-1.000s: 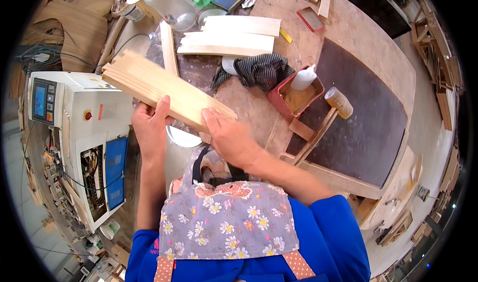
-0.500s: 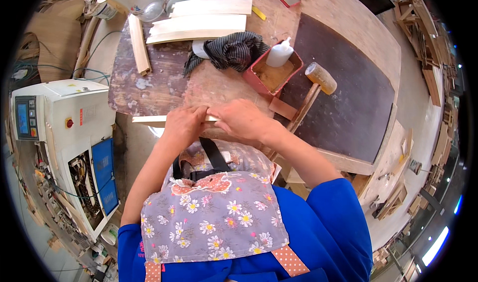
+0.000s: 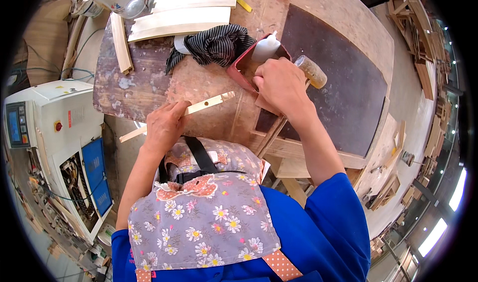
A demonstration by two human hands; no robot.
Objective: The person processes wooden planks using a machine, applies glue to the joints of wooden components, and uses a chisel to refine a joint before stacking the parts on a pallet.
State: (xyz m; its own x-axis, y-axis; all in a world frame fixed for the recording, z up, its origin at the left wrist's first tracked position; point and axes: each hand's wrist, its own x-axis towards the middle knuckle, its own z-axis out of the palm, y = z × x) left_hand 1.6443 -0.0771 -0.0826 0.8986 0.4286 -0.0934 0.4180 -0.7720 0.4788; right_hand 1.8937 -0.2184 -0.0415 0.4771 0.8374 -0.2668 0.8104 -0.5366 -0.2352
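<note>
My left hand is closed around a narrow pale wooden strip, held at a slant over the bench's near edge. A small dark hole shows in the strip, close to its right end. Over the near right side of a red open box is my right hand, its fingers curled down toward the inside. The fingertips are hidden, so what they grip, if anything, does not show. A white squeeze bottle stands in the box. Beside the right hand lies a wooden mallet, its handle passing under the wrist.
A striped dark cloth is bunched left of the box. Pale boards and a single wooden piece lie farther back on the bench. A dark panel covers the right side. A white machine stands at the left.
My right hand has let go of the wooden strip and moved right to the red box. The left hand keeps the strip, which has swung so its right end points up and away.
</note>
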